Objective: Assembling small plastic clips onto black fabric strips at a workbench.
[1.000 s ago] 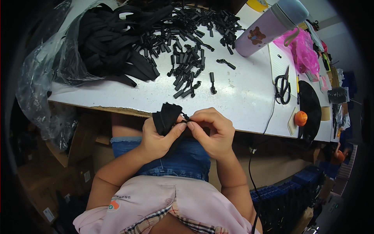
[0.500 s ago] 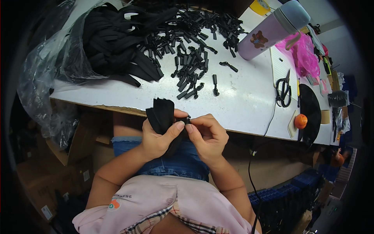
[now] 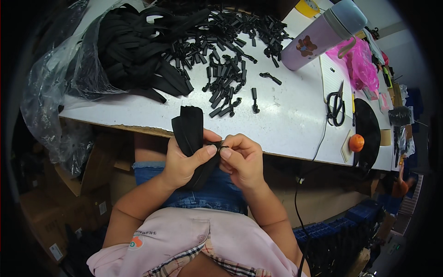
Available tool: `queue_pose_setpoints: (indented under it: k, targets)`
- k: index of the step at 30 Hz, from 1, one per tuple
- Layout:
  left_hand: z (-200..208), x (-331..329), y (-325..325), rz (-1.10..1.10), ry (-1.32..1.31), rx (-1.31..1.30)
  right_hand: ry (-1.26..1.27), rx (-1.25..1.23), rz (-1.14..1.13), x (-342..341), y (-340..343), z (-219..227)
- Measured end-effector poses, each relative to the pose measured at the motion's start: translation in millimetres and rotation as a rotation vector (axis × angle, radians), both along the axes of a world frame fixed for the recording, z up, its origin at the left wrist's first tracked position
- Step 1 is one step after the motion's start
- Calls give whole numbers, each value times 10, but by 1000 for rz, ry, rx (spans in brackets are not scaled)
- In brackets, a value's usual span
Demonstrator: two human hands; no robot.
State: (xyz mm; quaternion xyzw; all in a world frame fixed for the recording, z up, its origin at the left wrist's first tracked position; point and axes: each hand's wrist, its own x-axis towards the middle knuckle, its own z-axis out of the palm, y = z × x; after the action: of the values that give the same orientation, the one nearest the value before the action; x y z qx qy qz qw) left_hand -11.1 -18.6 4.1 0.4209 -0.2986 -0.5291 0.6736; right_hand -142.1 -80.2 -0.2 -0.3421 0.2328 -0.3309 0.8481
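Observation:
In front of my lap, just off the table's near edge, my left hand (image 3: 182, 162) is closed around a folded bundle of black zipper tape (image 3: 189, 131). The tape stands up above the fingers, and its lower part hangs down over my jeans. My right hand (image 3: 242, 159) pinches a small dark piece at the tape's end, close to my left thumb tip. That piece is mostly covered by the fingertips, so its kind cannot be made out. Beyond my hands, many black zipper sliders with pulls (image 3: 226, 85) lie heaped on the white table (image 3: 277, 120).
A clear plastic bag (image 3: 87, 69) spills black zipper tapes (image 3: 134, 51) at the left. To the right stand a lilac bottle (image 3: 314, 39), scissors (image 3: 336, 108), an orange round fruit (image 3: 356, 143) and a pink plastic bag (image 3: 360, 69). A black cord (image 3: 297, 207) hangs off the edge.
My right hand has shifted slightly left, its fingers curling more tightly. The tape bundle in my left hand has risen a little, and more of its lower part shows.

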Motion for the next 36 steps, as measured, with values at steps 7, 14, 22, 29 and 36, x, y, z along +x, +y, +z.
queue_pose_setpoints:
  k: [7, 14, 22, 29, 36]
  targets:
    - [26, -1, -12, 4, -166, -2, 104, -21, 35, -12, 9, 9]
    - [40, -14, 22, 20, -228, 1, 204, -501, -105, 14, 77, -69]
    - [70, 70, 15, -25, -403, -64, 106, -146, 23, -31, 85, -65]
    - [63, 75, 57, -44, -177, 64, 318, -1112, -317, 21, 38, -116]
    - [-42, 65, 123, -73, -432, 57, 282, -925, -276, -3, 82, -69]
